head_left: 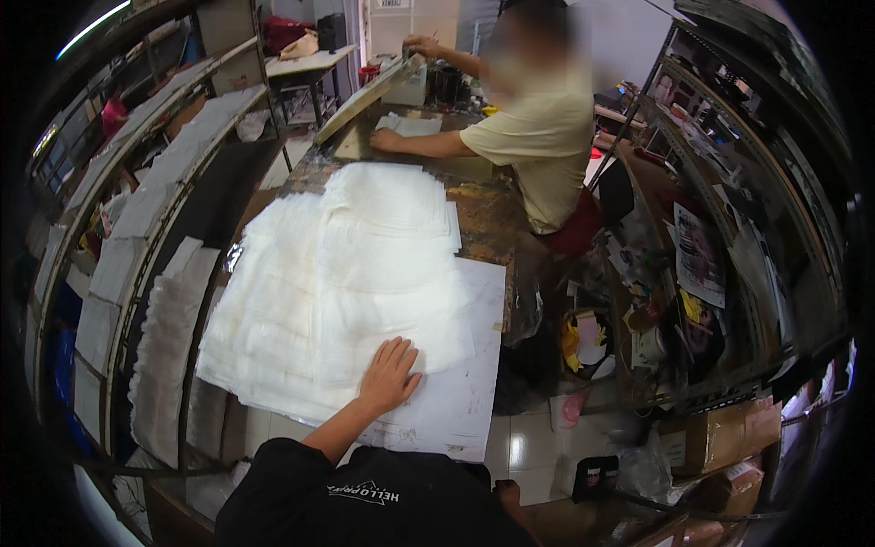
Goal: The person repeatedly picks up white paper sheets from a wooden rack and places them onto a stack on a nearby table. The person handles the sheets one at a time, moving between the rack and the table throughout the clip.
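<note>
Resting an open left hand [390,376] palm down on the near right part of thin white layered sheets [383,255]. Spread in two broad, adjoining piles over a flat white board [456,415] on a dark, stained worktable [483,210]. Cannot tell the state of the right hand [508,494], low beside the body, partly hidden. Crowded at the worktable's far right by a co-worker in a pale yellow shirt [529,150], one hand atop a tilted, pale-edged frame [357,107]. Hemmed in leftward by long shelves of pale grey sheets [169,214], rightward by cluttered dark metal shelving [740,132] and brown cardboard boxes [729,438].
</note>
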